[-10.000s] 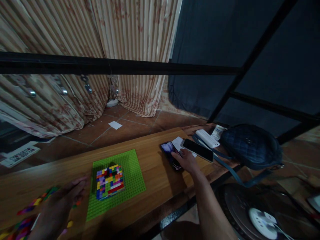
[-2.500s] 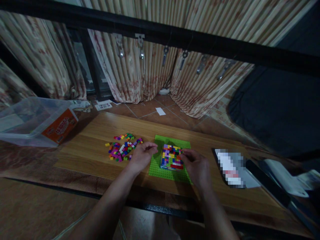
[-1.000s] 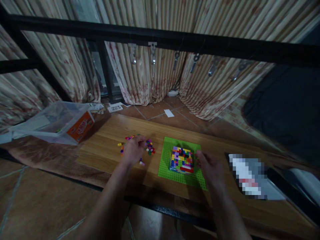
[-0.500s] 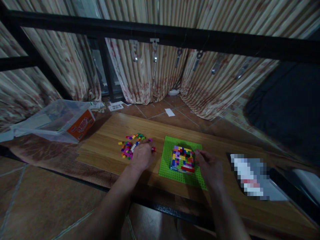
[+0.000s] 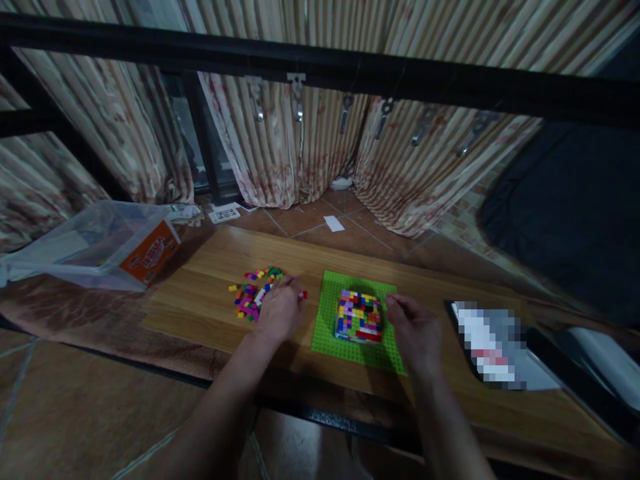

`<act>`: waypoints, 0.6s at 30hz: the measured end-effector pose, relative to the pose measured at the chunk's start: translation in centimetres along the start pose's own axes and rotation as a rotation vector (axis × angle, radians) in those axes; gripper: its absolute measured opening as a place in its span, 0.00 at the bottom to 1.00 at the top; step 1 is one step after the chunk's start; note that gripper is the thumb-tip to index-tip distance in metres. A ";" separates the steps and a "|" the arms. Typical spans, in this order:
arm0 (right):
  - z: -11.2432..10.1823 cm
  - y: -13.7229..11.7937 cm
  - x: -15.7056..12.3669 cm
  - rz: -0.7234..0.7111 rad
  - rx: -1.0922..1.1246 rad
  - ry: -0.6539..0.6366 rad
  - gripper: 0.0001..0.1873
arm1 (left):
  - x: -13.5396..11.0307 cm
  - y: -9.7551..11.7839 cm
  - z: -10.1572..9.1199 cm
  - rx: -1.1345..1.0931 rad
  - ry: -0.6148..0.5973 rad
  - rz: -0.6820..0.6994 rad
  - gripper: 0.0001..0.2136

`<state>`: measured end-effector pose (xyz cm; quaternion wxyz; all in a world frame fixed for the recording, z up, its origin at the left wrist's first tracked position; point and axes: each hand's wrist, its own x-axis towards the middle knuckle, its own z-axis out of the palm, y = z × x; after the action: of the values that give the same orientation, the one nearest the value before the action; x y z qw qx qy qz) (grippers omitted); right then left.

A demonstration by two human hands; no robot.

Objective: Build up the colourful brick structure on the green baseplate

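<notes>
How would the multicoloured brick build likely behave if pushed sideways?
The brick build looks squat and broad, so tipping seems unlikely. Its tightly packed bricks suggest it's fairly stiff. The studded green baseplate beneath might grip it or slide along.

Glossy plastic bricks (image 5: 359,319); smooth wood board (image 5: 200,267); pleated cloth curtains (image 5: 270,147).

Orange label (image 5: 150,255) on bin (image 5: 113,278), unreadable (blurred)

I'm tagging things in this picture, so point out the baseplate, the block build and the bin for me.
Baseplate (image 5: 325,323): head view, bare studs on its left strip.
Block build (image 5: 359,318): head view, middle of its top.
Bin (image 5: 151,255): head view, orange-labelled wall.
</notes>
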<state>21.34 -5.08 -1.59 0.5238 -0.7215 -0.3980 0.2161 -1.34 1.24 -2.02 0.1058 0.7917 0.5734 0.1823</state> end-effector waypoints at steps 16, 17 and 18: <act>3.0 -2.0 -3.1 -0.314 0.241 -0.311 0.10 | -0.3 2.5 -0.8 -1.513 -0.414 -0.362 0.10; 3.1 -2.2 -3.2 -0.354 0.230 -0.336 0.11 | -0.4 2.6 -0.9 -1.548 -0.432 -0.381 0.10; 3.2 -2.3 -3.3 -0.388 0.223 -0.359 0.12 | -0.4 2.7 -1.0 -1.568 -0.443 -0.399 0.10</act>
<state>16.29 -5.56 -0.92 0.5525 -0.5202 -0.5887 0.2785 0.51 -0.10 -0.17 0.7662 0.3899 0.3757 0.3462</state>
